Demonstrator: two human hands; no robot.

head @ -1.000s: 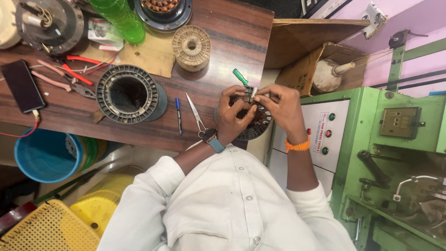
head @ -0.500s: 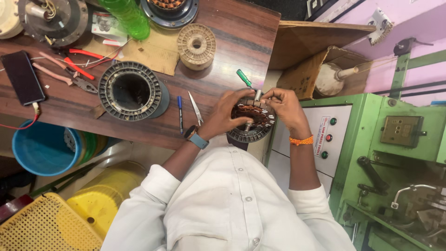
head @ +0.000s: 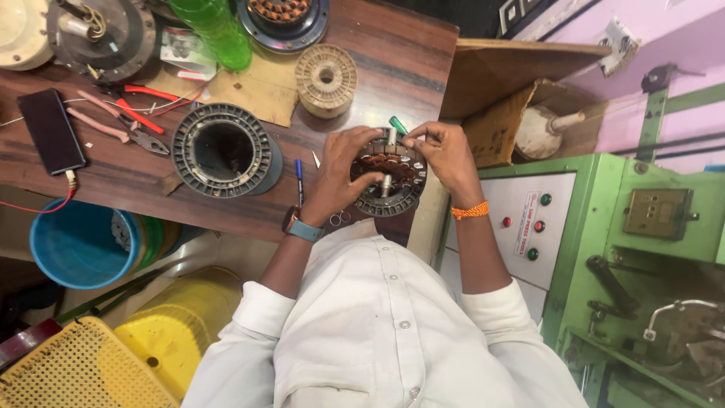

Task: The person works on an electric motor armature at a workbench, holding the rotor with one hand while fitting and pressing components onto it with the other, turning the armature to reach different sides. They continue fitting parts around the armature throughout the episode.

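Blue plastic bucket (head: 72,249) under the table holds green and grey discs. Left hand (head: 343,170) and right hand (head: 445,151), fingers closed, grip the round copper-wound stator (head: 389,181). Both sit lower than half a second ago.

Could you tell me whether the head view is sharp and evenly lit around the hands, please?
Head view: even, soft light, no harsh glare; the left hand and right hand on the stator are sharp, with only faint shadow beneath them on the table; the wide lens bends the edges, so the green machine leans; the dark area under the table is murky.
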